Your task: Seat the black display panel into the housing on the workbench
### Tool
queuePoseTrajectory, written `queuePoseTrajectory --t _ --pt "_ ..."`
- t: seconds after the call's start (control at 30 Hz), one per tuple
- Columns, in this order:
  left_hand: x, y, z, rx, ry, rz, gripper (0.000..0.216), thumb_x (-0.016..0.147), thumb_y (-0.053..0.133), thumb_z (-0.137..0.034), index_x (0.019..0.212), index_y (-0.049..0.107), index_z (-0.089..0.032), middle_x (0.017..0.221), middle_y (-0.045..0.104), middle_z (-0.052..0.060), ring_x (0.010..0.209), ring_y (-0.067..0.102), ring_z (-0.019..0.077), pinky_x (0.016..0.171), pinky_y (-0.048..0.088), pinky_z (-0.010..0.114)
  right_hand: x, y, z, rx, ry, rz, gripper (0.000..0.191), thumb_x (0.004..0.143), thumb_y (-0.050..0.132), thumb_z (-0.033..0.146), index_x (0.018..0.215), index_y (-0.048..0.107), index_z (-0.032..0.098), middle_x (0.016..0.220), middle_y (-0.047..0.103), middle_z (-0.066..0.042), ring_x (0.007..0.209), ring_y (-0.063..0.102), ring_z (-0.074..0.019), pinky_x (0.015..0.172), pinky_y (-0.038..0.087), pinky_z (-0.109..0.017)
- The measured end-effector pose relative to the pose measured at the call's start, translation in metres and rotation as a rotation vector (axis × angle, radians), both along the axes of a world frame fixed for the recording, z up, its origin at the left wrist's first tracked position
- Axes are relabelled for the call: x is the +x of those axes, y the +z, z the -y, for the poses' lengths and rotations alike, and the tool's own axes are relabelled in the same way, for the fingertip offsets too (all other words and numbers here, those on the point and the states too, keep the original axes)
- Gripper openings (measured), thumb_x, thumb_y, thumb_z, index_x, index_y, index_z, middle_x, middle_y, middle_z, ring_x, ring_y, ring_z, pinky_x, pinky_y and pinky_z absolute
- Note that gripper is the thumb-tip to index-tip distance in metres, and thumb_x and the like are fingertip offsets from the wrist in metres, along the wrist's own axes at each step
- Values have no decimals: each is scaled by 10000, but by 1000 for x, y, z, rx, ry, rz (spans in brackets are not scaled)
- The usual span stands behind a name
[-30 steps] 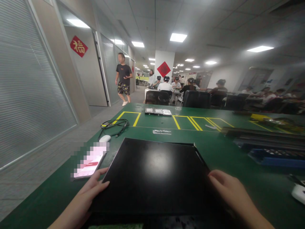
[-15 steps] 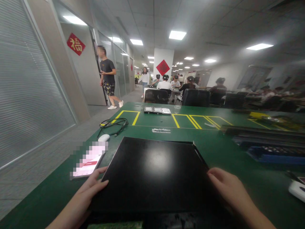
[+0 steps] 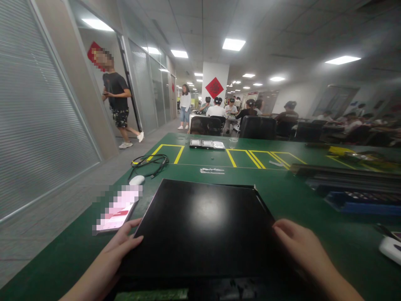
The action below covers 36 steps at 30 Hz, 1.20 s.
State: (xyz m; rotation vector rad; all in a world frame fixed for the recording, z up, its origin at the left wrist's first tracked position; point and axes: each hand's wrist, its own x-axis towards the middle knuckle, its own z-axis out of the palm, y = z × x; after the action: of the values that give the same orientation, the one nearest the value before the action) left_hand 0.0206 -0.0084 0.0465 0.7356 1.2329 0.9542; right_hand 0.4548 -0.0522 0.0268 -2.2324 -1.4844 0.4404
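Left grip (image 3: 118,247) on black panel (image 3: 200,225) edge near phone (image 3: 117,215), right side seemingly roomier

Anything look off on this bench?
Possibly the black panel: it looks askew, since a dark rim shows past its far right corner and right side, with none visible along its left. Also, a ragged white strip beyond it; can't tell what it is.

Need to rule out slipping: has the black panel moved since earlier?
No: against the yellow tape, the black panel shows no clear shift in any direction.
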Motion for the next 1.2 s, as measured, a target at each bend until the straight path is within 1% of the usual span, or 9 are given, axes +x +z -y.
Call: queuePoseTrajectory --t 0.27,0.37,0.47,0.57,0.7,0.83,1.03,1.13,1.2 --pt "3 1 1 3 48 -13 866 656 833 -331 1433 452 -291 835 830 23 791 787 373 628 623 423 0 1 -1 -19 -5 3 363 802 440 531 841 719 302 855 773 -2 841 705 -242 713 483 -330" --pt "1 -3 -1 7 46 -10 853 657 831 -338 1424 461 -295 890 832 38 800 787 371 620 624 421 1 0 0 -19 -6 1 366 802 442 538 841 719 302 846 771 0 834 703 -240 707 483 -328" --pt "-2 -9 -4 5 39 1 897 636 847 -341 1436 445 -293 962 828 59 829 783 378 617 624 420 1 -1 -1 -4 0 12 369 799 437 533 831 718 297 852 773 -4 839 703 -242 718 482 -330" --pt "-4 -14 -7 2 34 14 915 638 848 -349 1449 428 -305 975 826 64 862 776 393 608 625 430 1 -1 -2 -1 3 16 372 796 438 535 830 720 295 855 775 -5 840 705 -242 718 483 -329" --pt "-6 -16 -7 -7 41 24 902 643 845 -350 1447 434 -334 992 823 52 872 777 386 627 627 428 0 1 -1 -21 -8 6 373 796 446 544 843 726 301 856 776 1 831 707 -237 698 486 -318" --pt "-7 -18 -8 -9 37 34 893 657 840 -340 1447 424 -343 959 829 35 813 786 369 601 619 410 0 1 -1 -14 -12 17 360 792 450 531 830 726 303 848 775 2 825 708 -234 695 487 -316" --pt "-6 -15 -7 45 1 110 935 691 828 -244 1489 341 -257 843 833 16 831 790 325 693 599 358 -2 2 -1 4 -2 35 359 799 449 526 822 728 300 839 776 -5 814 710 -242 692 492 -325" --pt "-4 -11 -5 50 0 95 824 736 800 -244 1452 392 -265 849 830 10 854 788 321 714 603 367 -2 3 0 -7 4 35 353 807 457 521 832 729 298 849 778 -7 818 710 -245 689 493 -326" --pt "-3 -8 -3 50 10 83 757 733 803 -234 1400 447 -275 843 827 8 860 787 323 713 607 369 -1 3 1 -10 8 35 352 813 457 519 835 730 298 852 779 -8 816 710 -246 685 494 -327"
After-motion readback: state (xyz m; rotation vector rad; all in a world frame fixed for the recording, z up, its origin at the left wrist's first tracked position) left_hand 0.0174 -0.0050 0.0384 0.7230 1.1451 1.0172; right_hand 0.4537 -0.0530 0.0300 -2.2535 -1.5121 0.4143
